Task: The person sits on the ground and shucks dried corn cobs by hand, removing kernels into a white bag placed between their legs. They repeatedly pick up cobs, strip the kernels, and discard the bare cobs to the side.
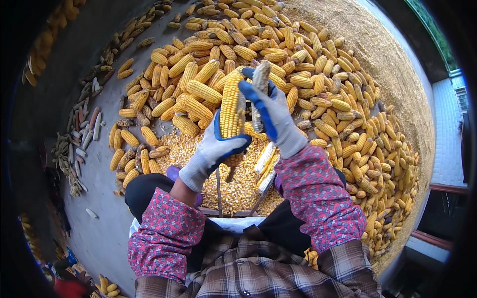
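My left hand (223,143), in a grey and blue coated work glove, grips an upright yellow corn cob (232,106) whose right side shows a strip with fewer kernels. Close beside it, my right hand (274,108) in a matching glove is closed around a greyish, discoloured cob (260,80), also held upright. Beneath my hands, loose kernels (238,190) lie heaped between my legs, around thin metal bars of a stand or frame (218,193). A few partly stripped cobs (265,160) rest on the kernels, under my right wrist.
A large pile of corn cobs (335,108) spreads ahead and to the right, with a broad layer of pale chaff or grain (395,70) behind it. On the concrete floor (108,186) at left lie bare cobs (87,134) and darker cobs (128,31). Purple shoes (173,172) flank the kernels.
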A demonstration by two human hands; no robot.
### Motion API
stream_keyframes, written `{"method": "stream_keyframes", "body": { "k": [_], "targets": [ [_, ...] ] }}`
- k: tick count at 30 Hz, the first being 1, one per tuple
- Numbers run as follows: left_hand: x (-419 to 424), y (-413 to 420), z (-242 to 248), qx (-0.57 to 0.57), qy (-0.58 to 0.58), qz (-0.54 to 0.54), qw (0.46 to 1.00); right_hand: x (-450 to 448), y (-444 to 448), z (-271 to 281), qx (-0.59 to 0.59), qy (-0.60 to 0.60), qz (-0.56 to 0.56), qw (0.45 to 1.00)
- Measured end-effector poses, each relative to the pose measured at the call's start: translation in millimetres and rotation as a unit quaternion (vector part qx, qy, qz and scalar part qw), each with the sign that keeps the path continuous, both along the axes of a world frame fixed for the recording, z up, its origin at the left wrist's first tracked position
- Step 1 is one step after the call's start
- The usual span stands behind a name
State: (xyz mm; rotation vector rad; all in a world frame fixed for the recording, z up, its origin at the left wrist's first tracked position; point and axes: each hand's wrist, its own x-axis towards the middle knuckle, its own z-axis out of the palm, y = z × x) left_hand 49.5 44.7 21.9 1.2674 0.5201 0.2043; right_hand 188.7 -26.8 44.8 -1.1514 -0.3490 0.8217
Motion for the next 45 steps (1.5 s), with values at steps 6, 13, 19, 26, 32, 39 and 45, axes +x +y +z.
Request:
{"method": "stream_keyframes", "body": {
  "k": [6,13,19,26,32,39,45],
  "targets": [
    [0,-21,-9,0.247,0.125,-0.006,0.961,-14,10,-42,-0.056,-0.184,-0.065,0.979],
    [-8,2,2,-0.053,0.053,-0.072,0.995,4,2,-22,-0.076,-0.05,-0.025,0.995],
    [-16,-7,-22,-0.334,-0.019,-0.035,0.942,-5,5,-13,0.011,-0.044,-0.034,0.998],
    [5,-18,-4,0.293,0.033,0.052,0.954,5,-1,-4,0.078,0.034,0.027,0.996],
    [-17,-16,4,-0.428,-0.022,-0.02,0.903,-9,10,-17,0.073,-0.027,-0.115,0.99],
    [1,-12,16,0.26,0.09,0.041,0.96,11,4,5,0.062,0.118,0.043,0.99],
    [-16,-15,13,-0.488,-0.077,-0.076,0.866,0,13,-25,0.039,-0.057,-0.167,0.983]
  ]
}}
